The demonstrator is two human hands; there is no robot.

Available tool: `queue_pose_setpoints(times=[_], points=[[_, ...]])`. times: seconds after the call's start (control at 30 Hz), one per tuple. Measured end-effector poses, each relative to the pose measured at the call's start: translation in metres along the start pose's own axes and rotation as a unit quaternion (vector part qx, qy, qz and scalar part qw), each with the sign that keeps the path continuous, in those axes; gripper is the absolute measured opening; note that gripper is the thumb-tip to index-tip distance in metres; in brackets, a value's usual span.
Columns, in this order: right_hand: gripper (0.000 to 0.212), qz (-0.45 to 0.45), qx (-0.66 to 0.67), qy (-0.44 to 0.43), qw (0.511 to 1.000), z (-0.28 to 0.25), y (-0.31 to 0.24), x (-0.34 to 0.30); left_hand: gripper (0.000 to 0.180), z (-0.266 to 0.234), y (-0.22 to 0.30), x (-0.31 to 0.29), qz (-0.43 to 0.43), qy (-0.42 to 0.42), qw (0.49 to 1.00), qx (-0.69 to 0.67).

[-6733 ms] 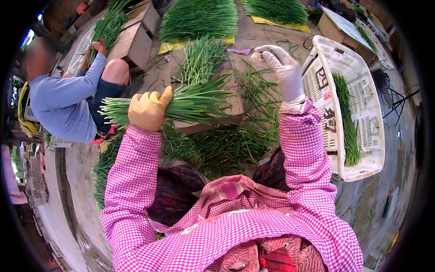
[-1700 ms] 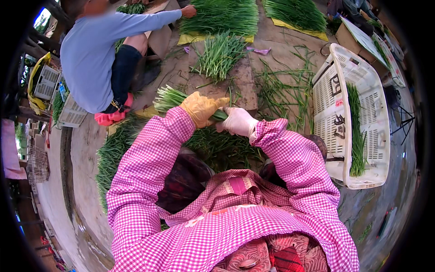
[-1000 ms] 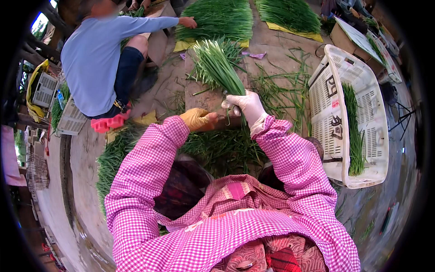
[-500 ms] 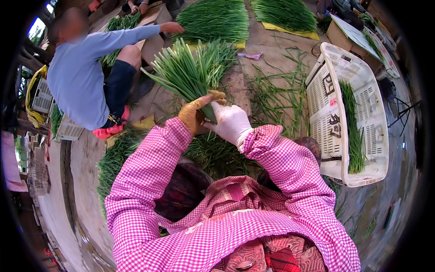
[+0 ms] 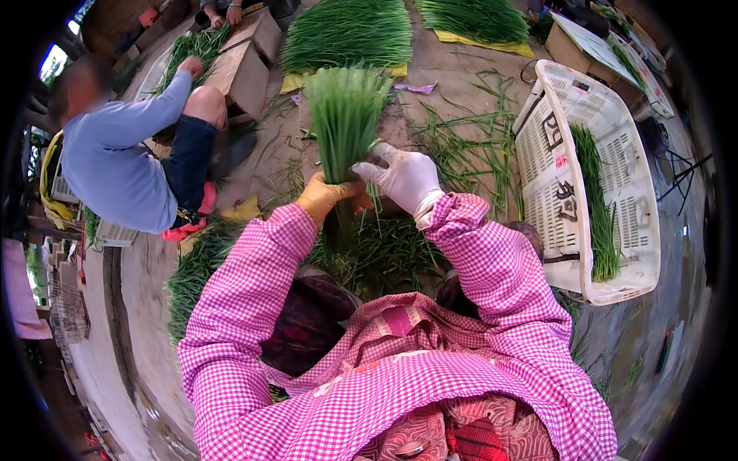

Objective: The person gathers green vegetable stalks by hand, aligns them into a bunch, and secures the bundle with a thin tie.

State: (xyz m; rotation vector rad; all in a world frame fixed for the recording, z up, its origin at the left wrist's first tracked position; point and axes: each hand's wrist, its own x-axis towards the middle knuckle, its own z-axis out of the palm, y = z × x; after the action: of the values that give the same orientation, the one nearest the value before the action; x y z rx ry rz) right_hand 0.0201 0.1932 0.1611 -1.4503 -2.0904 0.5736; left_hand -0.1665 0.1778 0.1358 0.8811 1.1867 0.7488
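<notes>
A bunch of long green chives stands nearly upright in front of me, its upper ends spread and a little blurred. My left hand, in a yellow glove, is wrapped round its lower part. On the bunch's right side, my right hand, gloved in white, has thumb and fingers closing on a few loose chive leaves that hang down beside the bunch. Below both hands, dark loose greens lie between my feet.
To the right stands a white plastic crate with chives inside. Neat chive piles lie on yellow sheets ahead. Scattered leaves cover the floor near the crate. A person in blue sits at left by wooden blocks.
The bunch has turned from leaning left to upright. My right hand has drawn back slightly to its side. The seated person's arm has pulled back from the far pile toward the greens at left.
</notes>
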Motion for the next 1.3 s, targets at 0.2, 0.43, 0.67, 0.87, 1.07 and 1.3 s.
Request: queue_pose_setpoints(times=[0.2, 0.43, 0.67, 0.87, 1.07, 1.3], points=[[0.014, -0.021, -0.015, 0.164, 0.986, -0.007, 0.031, 0.012, 0.019, -0.001, 0.009, -0.01, 0.03, -0.009, 0.999, 0.006], [0.012, 0.061, 0.235, 0.303, 0.922, -0.09, 0.063, 0.021, 0.015, -0.028, 0.008, -0.011, 0.037, 0.034, 0.997, 0.062], [0.013, 0.069, 0.174, 0.359, 0.915, -0.125, 0.092, 0.012, 0.02, -0.04, 0.008, -0.011, -0.009, 0.056, 0.996, 0.074], [0.032, -0.082, -0.086, 0.416, 0.902, -0.117, 0.107, 0.019, 0.06, -0.038, 0.009, -0.018, 0.042, -0.018, 0.996, 0.071], [0.03, -0.058, 0.025, 0.363, 0.93, -0.101, 0.098, 0.021, 0.072, -0.044, 0.009, -0.016, 0.046, -0.069, 0.997, 0.01], [0.034, 0.0, 0.168, 0.024, 0.985, -0.036, 0.063, 0.02, 0.069, -0.042, 0.009, -0.015, 0.062, -0.19, 0.976, -0.09]])
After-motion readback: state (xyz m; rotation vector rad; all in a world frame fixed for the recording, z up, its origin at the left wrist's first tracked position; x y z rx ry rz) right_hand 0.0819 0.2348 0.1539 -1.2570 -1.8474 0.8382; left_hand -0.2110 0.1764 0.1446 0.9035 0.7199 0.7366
